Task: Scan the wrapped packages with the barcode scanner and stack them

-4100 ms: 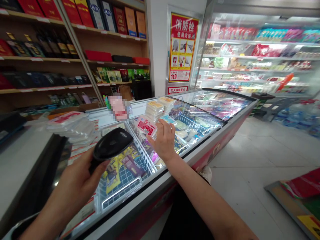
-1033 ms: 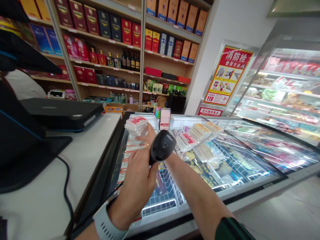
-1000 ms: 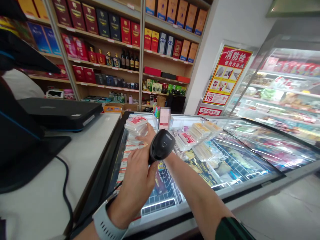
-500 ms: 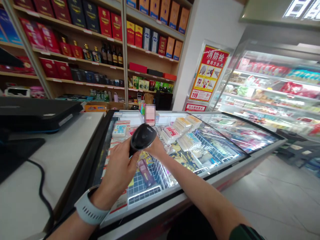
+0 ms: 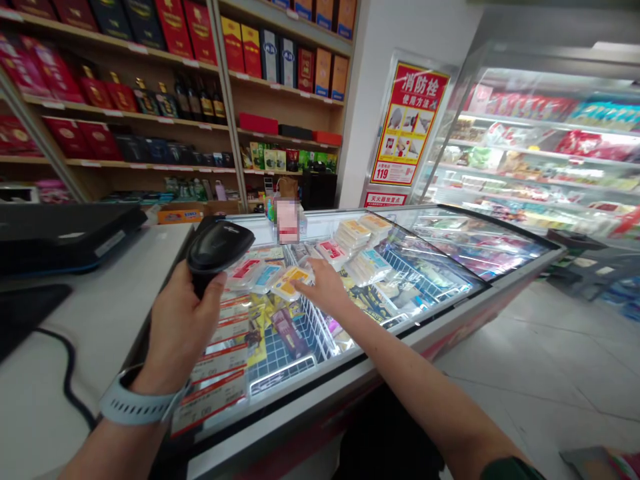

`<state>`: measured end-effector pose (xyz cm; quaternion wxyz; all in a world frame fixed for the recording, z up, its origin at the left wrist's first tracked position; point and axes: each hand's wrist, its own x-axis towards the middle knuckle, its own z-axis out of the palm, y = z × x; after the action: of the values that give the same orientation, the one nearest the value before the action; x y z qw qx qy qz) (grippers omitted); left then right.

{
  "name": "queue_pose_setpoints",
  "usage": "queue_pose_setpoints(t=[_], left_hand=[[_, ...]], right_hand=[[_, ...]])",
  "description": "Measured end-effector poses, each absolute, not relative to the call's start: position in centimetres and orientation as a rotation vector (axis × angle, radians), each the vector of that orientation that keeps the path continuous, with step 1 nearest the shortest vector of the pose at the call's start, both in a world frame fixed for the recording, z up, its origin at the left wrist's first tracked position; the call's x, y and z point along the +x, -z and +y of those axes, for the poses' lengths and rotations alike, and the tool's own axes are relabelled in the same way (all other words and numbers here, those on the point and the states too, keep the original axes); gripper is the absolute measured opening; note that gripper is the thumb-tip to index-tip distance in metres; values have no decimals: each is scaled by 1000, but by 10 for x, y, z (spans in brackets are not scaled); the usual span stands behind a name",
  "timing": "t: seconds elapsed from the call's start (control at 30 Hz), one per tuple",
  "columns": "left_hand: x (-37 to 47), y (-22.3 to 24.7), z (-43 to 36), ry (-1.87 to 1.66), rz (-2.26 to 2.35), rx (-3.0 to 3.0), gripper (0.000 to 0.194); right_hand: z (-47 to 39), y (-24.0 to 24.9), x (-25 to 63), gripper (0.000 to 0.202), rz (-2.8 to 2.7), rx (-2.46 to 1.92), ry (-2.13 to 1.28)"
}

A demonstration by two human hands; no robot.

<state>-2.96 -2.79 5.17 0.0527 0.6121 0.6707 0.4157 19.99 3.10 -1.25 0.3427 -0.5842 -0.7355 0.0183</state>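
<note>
My left hand (image 5: 183, 320) is wrapped round the handle of a black barcode scanner (image 5: 220, 247), held above the left end of the glass-topped freezer (image 5: 440, 303). On the glass, my right hand (image 5: 327, 287) grips the right end of a clear flat pack with a yellow label (image 5: 287, 283), thumb on its near edge. Left of it, a blue-labelled pack (image 5: 267, 275) and a red-labelled pack (image 5: 245, 270) lie in a row. Beyond my right hand are another red-labelled pack (image 5: 333, 251), stacked yellow-labelled packs (image 5: 354, 230) and blue-labelled packs (image 5: 370, 263).
Price tags (image 5: 215, 393) line the freezer's left side. Wire baskets (image 5: 320, 327) with wrapped goods show through the glass. A counter (image 5: 125, 293) with black equipment and a cable (image 5: 70, 367) stands at left. Boxed-bottle shelves (image 5: 165, 120) and a lit display fridge (image 5: 545, 153) stand behind.
My hands have moved apart: the left, with the scanner, went left and down, and the right came out from behind the scanner. The yellow-labelled pack now shows beside the blue-labelled one.
</note>
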Motion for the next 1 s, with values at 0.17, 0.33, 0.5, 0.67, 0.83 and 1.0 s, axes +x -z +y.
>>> queue_pose_setpoints(t=[0.17, 0.33, 0.5, 0.67, 0.83, 1.0], left_hand=[[-26, -49, -27, -1225, 1982, 1901, 36], [-25, -47, -25, -1210, 1999, 1925, 38], [-34, -49, -23, -1263, 2115, 1871, 49], [-45, -43, -13, -1327, 2189, 1851, 51], [-49, -33, -2, -1349, 2193, 1865, 45], [-43, -33, -5, -1236, 2103, 1942, 43]], right_hand=[[23, 14, 197, 82, -1829, -1732, -76], [10, 26, 186, 85, -1705, -1848, -94], [11, 28, 179, 70, -1653, -1959, -299], [24, 27, 184, 44, -1424, -1774, -1005], [27, 31, 191, 29, -1169, -1641, -1279], [24, 35, 204, 18, -1038, -1541, -1165]])
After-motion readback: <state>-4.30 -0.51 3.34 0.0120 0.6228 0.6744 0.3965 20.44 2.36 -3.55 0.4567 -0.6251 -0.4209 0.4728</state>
